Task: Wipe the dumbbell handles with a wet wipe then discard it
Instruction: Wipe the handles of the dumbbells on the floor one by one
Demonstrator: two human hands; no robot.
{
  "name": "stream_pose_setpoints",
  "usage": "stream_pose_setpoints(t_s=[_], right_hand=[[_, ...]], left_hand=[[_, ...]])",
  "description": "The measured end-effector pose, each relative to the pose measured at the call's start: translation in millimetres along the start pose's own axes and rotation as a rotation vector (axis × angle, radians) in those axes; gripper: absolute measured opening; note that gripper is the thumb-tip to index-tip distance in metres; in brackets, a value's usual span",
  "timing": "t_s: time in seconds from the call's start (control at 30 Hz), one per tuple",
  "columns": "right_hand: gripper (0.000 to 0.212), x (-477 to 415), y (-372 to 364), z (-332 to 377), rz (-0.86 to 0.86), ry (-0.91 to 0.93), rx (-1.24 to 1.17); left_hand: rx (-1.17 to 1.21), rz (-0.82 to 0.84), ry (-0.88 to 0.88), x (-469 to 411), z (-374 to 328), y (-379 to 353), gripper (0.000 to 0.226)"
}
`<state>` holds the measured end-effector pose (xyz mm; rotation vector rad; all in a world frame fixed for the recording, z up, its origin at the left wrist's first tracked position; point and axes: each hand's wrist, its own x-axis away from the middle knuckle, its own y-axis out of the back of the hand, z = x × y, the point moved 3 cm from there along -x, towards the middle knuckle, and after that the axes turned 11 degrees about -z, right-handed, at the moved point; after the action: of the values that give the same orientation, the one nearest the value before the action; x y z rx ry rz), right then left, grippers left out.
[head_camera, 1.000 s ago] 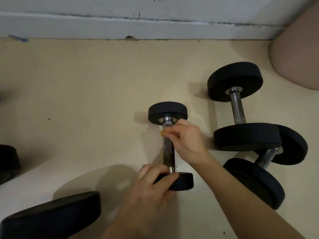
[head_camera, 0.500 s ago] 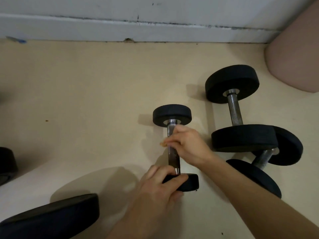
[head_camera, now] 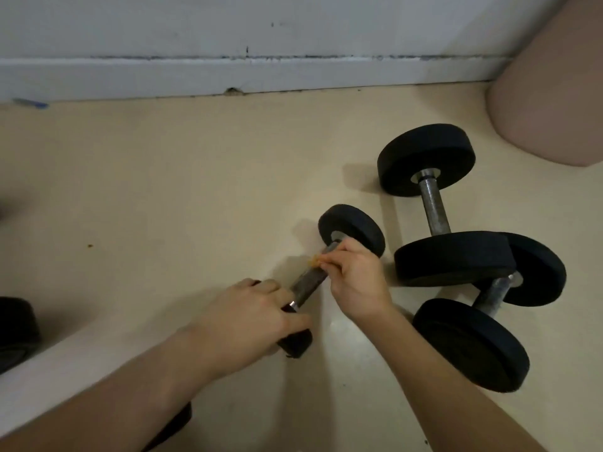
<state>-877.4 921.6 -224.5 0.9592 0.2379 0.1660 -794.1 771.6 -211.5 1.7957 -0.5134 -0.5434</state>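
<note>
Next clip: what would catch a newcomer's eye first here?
Two hands at centre work a small dumbbell: the left hand holds its near end, the right hand pinches an orange-tinged wipe against the handle. At right lie a far big dumbbell and a near big dumbbell.

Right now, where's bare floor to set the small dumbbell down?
Widest bare floor: between the baseboard and the small dumbbell, stretching left. Smaller patch between the forearms. Crowded on the right, where two large dumbbells lie together; a black weight sits at the left edge.
</note>
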Motion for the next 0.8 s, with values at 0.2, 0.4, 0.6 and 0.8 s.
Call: stream_pose_setpoints(t_s=[0.2, 0.4, 0.6, 0.8], right_hand=[[0.012, 11.8, -18.4, 5.0, -0.278, -0.088, 0.113], [0.015, 53.6, -31.5, 40.5, -0.139, 0.097, -0.142], [0.012, 46.9, -28.3, 9.1, -0.454, -0.170, -0.115], [0.012, 44.8, -8.4, -12.9, -0.463, -0.094, 0.013]], left_hand=[[-0.150, 0.098, -0.138, 4.5, 20.7, 20.7, 0.025], [0.343, -0.022, 0.513, 38.6, 28.2, 13.1, 0.079], [0.437, -0.174, 0.715, 44.1, 5.1, -6.9, 0.079], [0.208, -0.109, 0.746, 41.4, -15.5, -7.8, 0.111]])
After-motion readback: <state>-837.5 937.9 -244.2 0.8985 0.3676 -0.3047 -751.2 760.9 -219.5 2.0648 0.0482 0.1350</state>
